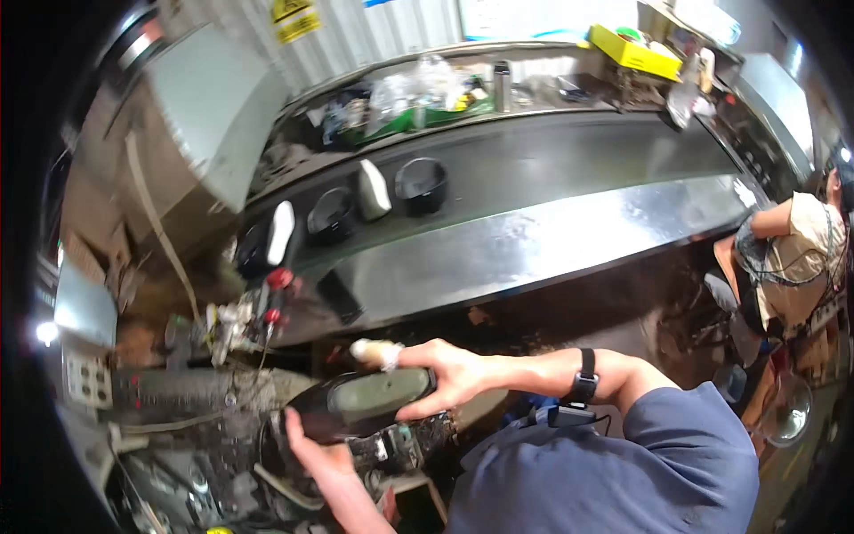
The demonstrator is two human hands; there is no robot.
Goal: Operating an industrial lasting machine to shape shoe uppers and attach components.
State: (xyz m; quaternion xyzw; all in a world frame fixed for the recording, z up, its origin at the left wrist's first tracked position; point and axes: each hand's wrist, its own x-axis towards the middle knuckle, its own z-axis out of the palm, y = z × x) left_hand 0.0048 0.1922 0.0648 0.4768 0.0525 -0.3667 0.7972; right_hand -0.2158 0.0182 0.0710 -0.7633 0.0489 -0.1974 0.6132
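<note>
Both of my hands hold a dark shoe (378, 392), its grey-green underside turned up. My right hand (449, 378) grips the right end, thumb and fingers on opposite edges. A pale wrap (378, 353) covers one fingertip of that hand, which sticks out past the far edge of the shoe. From below, my left hand (320, 458) presses against the left end; part of its fingers is hidden. Just under the shoe lies dark, cluttered machinery (391, 448).
On the dark conveyor belt (551, 169) ahead lie black shoe uppers (421, 185) and white shoe-shaped pieces (281, 231). A black flat object (340, 296) rests at its near edge, beside a device with red knobs (279, 279). Another person (796, 249) sits at right.
</note>
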